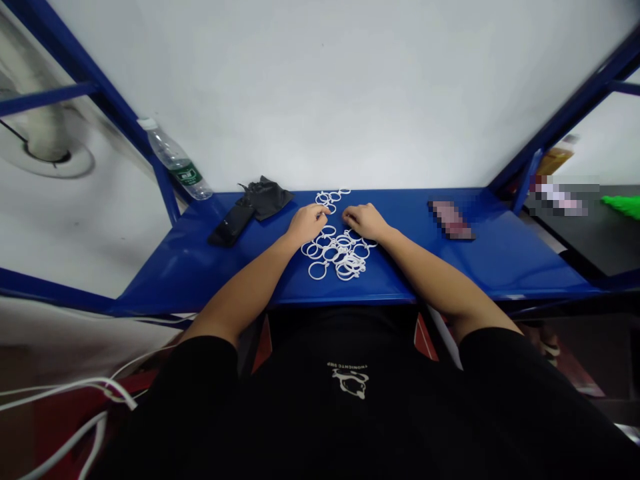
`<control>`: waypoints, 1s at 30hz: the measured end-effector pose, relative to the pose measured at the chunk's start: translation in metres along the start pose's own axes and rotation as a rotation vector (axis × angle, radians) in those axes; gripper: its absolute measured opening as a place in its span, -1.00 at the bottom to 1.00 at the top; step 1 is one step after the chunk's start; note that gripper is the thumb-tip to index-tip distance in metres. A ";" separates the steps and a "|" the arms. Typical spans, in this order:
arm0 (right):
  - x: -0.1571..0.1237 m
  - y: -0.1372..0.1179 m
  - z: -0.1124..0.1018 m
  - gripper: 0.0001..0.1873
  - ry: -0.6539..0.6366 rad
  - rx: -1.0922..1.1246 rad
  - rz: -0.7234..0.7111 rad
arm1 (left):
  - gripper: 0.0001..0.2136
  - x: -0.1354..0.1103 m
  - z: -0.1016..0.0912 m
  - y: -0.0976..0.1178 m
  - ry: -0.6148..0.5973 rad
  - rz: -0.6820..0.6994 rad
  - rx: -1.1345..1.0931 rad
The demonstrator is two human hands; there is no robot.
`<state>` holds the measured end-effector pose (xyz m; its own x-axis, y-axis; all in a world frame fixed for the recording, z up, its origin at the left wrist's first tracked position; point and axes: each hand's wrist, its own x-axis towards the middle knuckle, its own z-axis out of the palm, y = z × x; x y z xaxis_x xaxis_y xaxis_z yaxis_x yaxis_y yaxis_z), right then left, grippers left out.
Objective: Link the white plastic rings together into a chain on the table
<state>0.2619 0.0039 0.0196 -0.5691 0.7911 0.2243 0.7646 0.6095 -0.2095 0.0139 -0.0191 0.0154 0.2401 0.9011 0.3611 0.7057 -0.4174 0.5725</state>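
While a water bottle (176, 160) leans at the far left of the blue metal bench (165, 273), a black smartphone (231, 224) lies just beyond it to the right. The left hand (309, 223) and right hand (365, 222) sit apart, curled at a heap of interlinked white plastic rings (336, 253); whether either pinches one cannot be told. Tugging one ring could drag the tangle, spilling rings over the bench's front edge.

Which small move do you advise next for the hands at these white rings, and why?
Probably the left hand should draw out the big ring at the near edge of the white plastic rings. That ring seems the least tangled, and it lies close to this hand.
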 end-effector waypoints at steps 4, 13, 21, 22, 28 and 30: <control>-0.001 -0.001 -0.001 -0.62 0.146 0.094 0.060 | -0.66 0.002 0.000 0.001 -0.016 0.016 0.007; 0.000 0.004 0.000 -0.59 0.215 0.104 0.125 | -0.75 -0.004 0.003 0.000 -0.122 0.077 -0.065; 0.002 0.008 0.003 -0.53 0.194 0.081 0.112 | -0.75 0.000 0.006 -0.004 -0.001 0.069 -0.048; 0.002 0.008 0.003 -0.52 0.191 0.081 0.108 | -0.73 0.002 0.006 -0.006 0.016 0.069 -0.024; 0.003 0.009 0.004 -0.51 0.192 0.079 0.095 | -0.66 0.010 0.009 -0.018 -0.098 0.043 0.145; 0.003 0.009 0.005 -0.53 0.194 0.075 0.092 | -0.65 0.010 0.009 -0.020 -0.122 0.054 0.182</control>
<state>0.2660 0.0118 0.0138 -0.4235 0.8230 0.3785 0.7817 0.5432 -0.3064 0.0085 -0.0010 0.0012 0.3521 0.8901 0.2895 0.7953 -0.4476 0.4088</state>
